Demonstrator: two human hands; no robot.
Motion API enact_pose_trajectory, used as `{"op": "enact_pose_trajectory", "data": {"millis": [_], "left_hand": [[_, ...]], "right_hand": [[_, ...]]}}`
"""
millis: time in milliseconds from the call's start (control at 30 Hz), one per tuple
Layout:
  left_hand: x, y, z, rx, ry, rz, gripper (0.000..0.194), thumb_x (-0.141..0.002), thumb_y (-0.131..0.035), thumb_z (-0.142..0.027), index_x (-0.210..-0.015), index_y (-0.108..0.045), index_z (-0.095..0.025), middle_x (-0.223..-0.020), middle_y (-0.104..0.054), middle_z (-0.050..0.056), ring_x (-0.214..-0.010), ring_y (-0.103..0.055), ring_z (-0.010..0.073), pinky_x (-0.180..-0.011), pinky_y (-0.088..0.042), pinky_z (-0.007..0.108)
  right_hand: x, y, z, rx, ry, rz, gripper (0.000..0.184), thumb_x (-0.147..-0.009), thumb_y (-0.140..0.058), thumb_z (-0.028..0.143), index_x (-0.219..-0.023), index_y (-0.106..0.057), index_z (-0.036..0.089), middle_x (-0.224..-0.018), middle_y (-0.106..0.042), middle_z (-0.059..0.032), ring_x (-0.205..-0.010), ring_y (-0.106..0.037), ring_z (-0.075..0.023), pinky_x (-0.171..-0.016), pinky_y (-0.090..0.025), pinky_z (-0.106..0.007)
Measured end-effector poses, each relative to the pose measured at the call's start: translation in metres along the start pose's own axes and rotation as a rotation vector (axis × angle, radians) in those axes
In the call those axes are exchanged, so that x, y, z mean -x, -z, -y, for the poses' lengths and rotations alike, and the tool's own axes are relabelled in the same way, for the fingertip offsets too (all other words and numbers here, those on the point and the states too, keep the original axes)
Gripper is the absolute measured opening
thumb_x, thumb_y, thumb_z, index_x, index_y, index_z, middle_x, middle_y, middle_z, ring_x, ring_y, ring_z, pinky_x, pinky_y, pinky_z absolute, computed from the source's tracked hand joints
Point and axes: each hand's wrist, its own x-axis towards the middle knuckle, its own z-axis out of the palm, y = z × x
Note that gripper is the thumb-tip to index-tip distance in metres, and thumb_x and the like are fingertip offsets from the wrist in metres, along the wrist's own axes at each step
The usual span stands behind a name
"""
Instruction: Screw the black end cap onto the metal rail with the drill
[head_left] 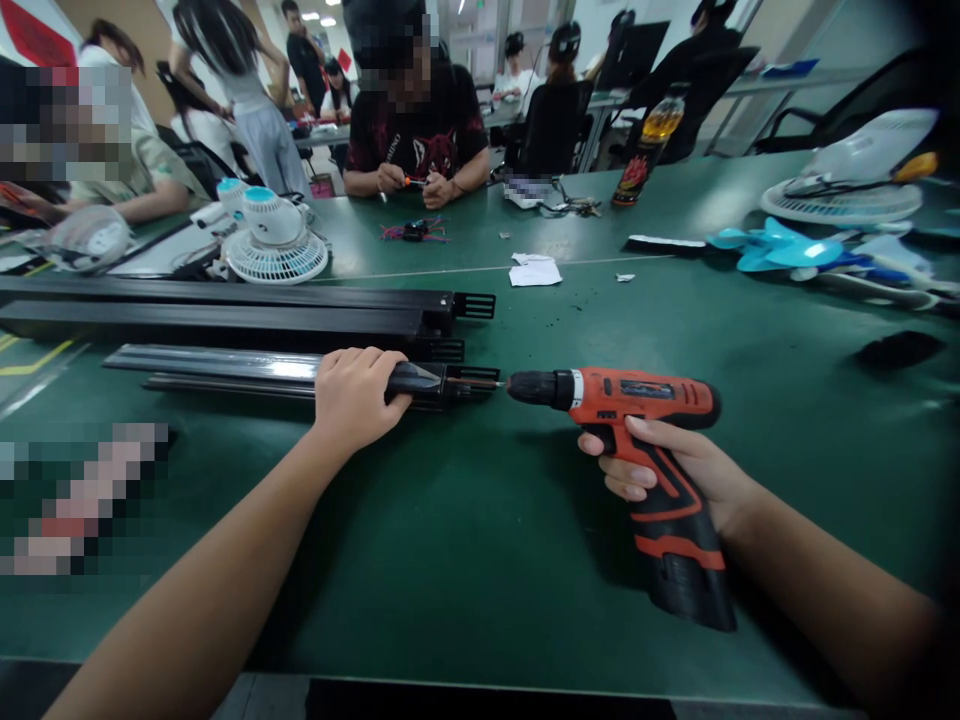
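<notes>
My left hand (354,396) is closed over a long black metal rail (225,365) lying on the green table (465,520), gripping it near its right end. My right hand (679,472) grips the handle of an orange and black cordless drill (637,400). The drill points left, and its bit meets the rail's slotted end cap (471,381). Two more long black rails (225,305) lie just behind the held one.
A white and blue desk fan (274,240) stands behind the rails. Scraps of white paper (534,270), a bottle (651,145) and blue fan blades (780,250) lie farther back. Across the table a person works on small wires (414,231); others sit beyond.
</notes>
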Motion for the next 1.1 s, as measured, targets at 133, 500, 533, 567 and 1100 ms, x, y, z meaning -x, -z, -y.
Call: {"op": "enact_pose_trajectory", "data": {"millis": [133, 500, 533, 567, 1100], "left_hand": [[-0.0002, 0.0001, -0.0001, 0.001, -0.004, 0.002, 0.032, -0.092, -0.068, -0.036, -0.118, -0.078, -0.021, -0.107, -0.082, 0.011, -0.103, -0.075, 0.0366, -0.098, -0.053, 0.055], [0.0001, 0.0005, 0.0002, -0.003, -0.007, -0.009, 0.033, -0.092, -0.068, -0.036, -0.119, -0.078, -0.021, -0.106, -0.082, 0.011, -0.102, -0.076, 0.0368, -0.097, -0.054, 0.054], [0.0001, 0.0004, 0.0002, -0.004, -0.008, -0.008, 0.033, -0.092, -0.068, -0.036, -0.119, -0.078, -0.021, -0.107, -0.082, 0.011, -0.102, -0.075, 0.0369, -0.097, -0.054, 0.054], [0.0002, 0.0004, 0.0001, -0.004, -0.007, -0.006, 0.033, -0.091, -0.068, -0.036, -0.119, -0.078, -0.021, -0.107, -0.082, 0.011, -0.103, -0.075, 0.0370, -0.097, -0.054, 0.054], [0.0001, 0.0013, -0.0007, 0.023, 0.018, 0.003, 0.031, -0.091, -0.068, -0.035, -0.117, -0.077, -0.023, -0.108, -0.082, 0.011, -0.104, -0.075, 0.0375, -0.100, -0.052, 0.056]], "right_hand": [[-0.0008, -0.0004, 0.0002, 0.007, 0.008, -0.006, 0.045, -0.074, -0.097, 0.051, -0.090, -0.080, 0.013, -0.052, -0.051, 0.0049, -0.051, -0.043, -0.0089, -0.051, -0.041, -0.020], [-0.0008, -0.0007, 0.0003, -0.002, -0.003, -0.013, 0.044, -0.072, -0.098, 0.050, -0.089, -0.079, 0.013, -0.053, -0.051, 0.0051, -0.051, -0.043, -0.0087, -0.051, -0.040, -0.020], [-0.0009, -0.0006, 0.0005, 0.000, -0.004, -0.010, 0.044, -0.072, -0.098, 0.051, -0.089, -0.079, 0.014, -0.052, -0.050, 0.0051, -0.051, -0.043, -0.0089, -0.051, -0.040, -0.020], [-0.0009, -0.0005, 0.0007, 0.003, -0.004, -0.007, 0.045, -0.073, -0.097, 0.051, -0.089, -0.079, 0.014, -0.052, -0.050, 0.0052, -0.051, -0.044, -0.0092, -0.051, -0.040, -0.020], [-0.0004, -0.0027, 0.0021, 0.052, -0.004, 0.000, 0.043, -0.077, -0.093, 0.054, -0.090, -0.077, 0.015, -0.052, -0.045, 0.0058, -0.053, -0.042, -0.0119, -0.050, -0.040, -0.024]]}}
